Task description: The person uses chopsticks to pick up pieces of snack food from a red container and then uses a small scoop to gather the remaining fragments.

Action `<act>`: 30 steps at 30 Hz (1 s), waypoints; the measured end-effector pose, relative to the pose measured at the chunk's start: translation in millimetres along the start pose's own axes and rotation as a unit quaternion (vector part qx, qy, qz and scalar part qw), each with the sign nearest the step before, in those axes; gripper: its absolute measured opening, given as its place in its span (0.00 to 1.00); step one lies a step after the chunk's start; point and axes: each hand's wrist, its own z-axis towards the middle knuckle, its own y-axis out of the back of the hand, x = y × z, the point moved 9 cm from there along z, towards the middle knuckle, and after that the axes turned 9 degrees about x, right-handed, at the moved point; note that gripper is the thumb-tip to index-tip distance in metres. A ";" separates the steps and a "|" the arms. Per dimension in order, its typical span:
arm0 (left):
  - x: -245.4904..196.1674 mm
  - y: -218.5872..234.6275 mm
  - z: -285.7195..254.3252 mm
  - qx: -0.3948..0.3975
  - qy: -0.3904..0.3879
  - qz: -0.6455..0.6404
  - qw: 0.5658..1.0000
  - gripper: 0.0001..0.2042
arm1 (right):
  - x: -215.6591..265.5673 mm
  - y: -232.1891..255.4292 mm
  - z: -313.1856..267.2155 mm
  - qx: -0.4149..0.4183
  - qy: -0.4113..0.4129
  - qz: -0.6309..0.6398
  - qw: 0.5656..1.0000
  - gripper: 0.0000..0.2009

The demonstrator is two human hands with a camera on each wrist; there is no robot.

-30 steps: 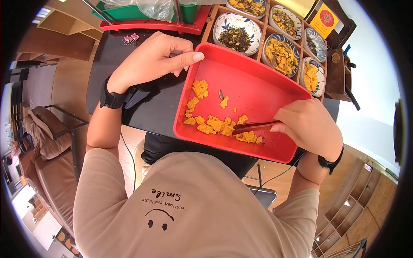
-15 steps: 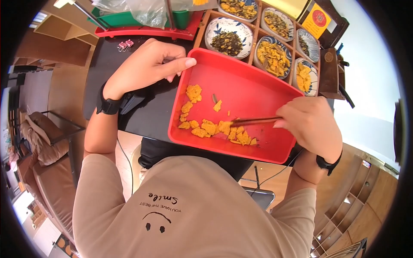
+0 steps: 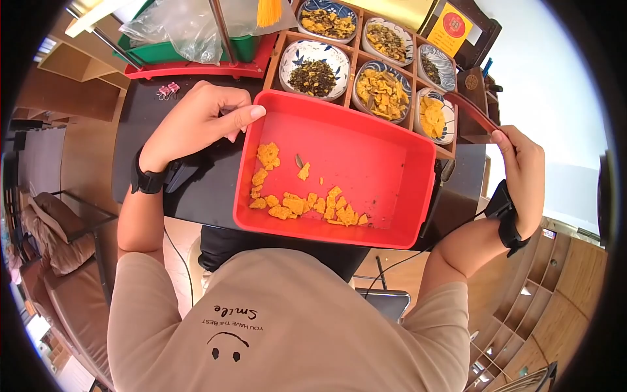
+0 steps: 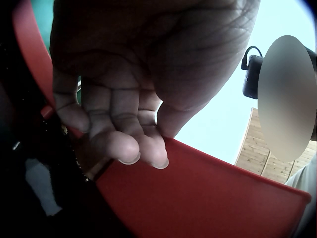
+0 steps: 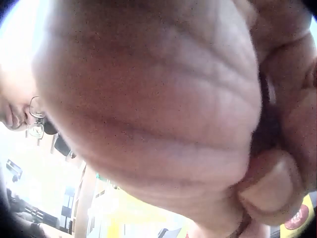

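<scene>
In the head view the left hand (image 3: 196, 124) pinches the upper left corner of a red tray (image 3: 333, 108), thumb on the rim; the left wrist view shows its curled fingers (image 4: 130, 148) at the tray's wall. Yellow-orange pieces (image 3: 295, 205) lie along the tray's left and near sides, with a small dark piece (image 3: 299, 161) farther in. Off the tray's right side, the right hand (image 3: 522, 170) holds a reddish-brown tool (image 3: 471, 111), its far end by the dish of yellow pieces (image 3: 432, 117). The right wrist view shows mostly palm (image 5: 148, 99).
Behind the tray, a wooden divided box (image 3: 350, 65) holds several patterned dishes of yellow and dark bits. A red rack (image 3: 251, 67) with a green bin and plastic bag (image 3: 179, 29) stands at the back left. Pink clips (image 3: 168, 90) lie on the black table (image 3: 140, 117).
The right hand has lifted the tool out of the tray and moved right and away from the body. The left hand stays on the tray's corner; the whole scene shifts left in view.
</scene>
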 end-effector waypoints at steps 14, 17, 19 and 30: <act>0.2 -0.4 -1.0 0.032 0.019 0.002 0.999 0.20 | 114.6 -61.4 -4.1 0.126 0.284 0.006 0.951 0.10; -0.3 -1.8 -1.0 0.035 0.019 -0.003 0.999 0.21 | 117.6 -75.0 -5.0 0.172 0.301 -0.002 0.938 0.10; 1.0 -1.2 -0.8 0.032 0.021 0.002 0.999 0.21 | 120.2 -77.1 -4.1 0.175 0.302 -0.005 0.937 0.10; 0.4 -1.2 -0.8 0.035 0.015 0.013 0.999 0.21 | 131.2 -80.8 -3.5 0.165 0.332 0.017 0.929 0.12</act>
